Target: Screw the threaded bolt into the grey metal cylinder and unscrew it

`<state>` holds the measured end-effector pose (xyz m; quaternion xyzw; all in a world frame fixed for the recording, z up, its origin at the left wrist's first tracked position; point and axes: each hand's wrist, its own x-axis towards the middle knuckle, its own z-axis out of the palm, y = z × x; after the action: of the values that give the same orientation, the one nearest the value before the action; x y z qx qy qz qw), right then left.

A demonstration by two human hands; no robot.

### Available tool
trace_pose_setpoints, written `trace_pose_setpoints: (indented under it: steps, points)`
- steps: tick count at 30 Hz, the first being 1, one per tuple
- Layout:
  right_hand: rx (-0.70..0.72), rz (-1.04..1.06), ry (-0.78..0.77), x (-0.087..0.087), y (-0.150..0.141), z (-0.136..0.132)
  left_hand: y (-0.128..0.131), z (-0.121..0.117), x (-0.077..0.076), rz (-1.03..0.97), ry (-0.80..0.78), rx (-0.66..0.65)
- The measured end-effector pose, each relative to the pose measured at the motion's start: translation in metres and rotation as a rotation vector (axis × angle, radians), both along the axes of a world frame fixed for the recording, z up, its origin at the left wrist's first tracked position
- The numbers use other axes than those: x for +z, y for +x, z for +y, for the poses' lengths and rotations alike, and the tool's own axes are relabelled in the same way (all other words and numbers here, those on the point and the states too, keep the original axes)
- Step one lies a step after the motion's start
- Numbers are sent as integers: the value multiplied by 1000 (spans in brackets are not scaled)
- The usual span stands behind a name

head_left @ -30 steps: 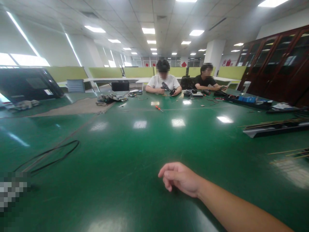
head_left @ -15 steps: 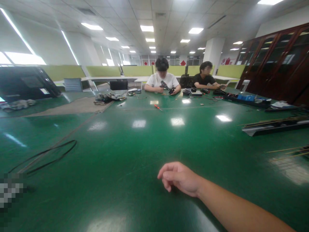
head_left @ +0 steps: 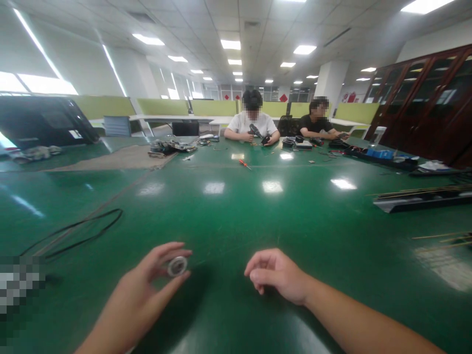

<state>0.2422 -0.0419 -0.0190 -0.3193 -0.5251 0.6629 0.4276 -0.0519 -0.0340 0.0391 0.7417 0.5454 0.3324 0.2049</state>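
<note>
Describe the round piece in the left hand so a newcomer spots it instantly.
Start at the green tabletop and drop to its near part, left of centre in the picture. There the left hand has the small round piece between thumb and fingers. A pale, metallic-looking circular rim around a darker centre sets it apart from the slender orange-handled screwdriver farther across.

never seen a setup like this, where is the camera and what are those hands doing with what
There is no machine: these are a person's two bare hands, seen by a camera worn on that person's head. The left hand holds a ring-shaped, metallic-looking piece over the green table; the right hand is loosely curled, with nothing visible in it. On the table lie a red-handled screwdriver, a looped black cable at left and a long dark channel at right. Two other people sit across the table.
</note>
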Motion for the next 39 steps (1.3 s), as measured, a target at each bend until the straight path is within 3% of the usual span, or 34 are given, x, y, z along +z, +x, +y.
trace_pose_setpoints:
  steps: [4,6,9,13,24,39]
  points:
    - [-268,-276,326,3,2,-4,57,28,-2,-8,-68,-220]
    - [-338,-390,395,2,2,-5,77,30,-6,51,-32,-294]
    - [-372,-519,436,0,0,-6,89,28,-15,87,-5,-414]
    - [-365,-550,456,-2,-2,-7,84,30,-26,40,18,-566]
    - [-279,-638,443,5,0,-8,83,26,-37,-168,91,-556]
    - [-248,-611,394,7,0,-6,84,25,-41,-47,-48,-473]
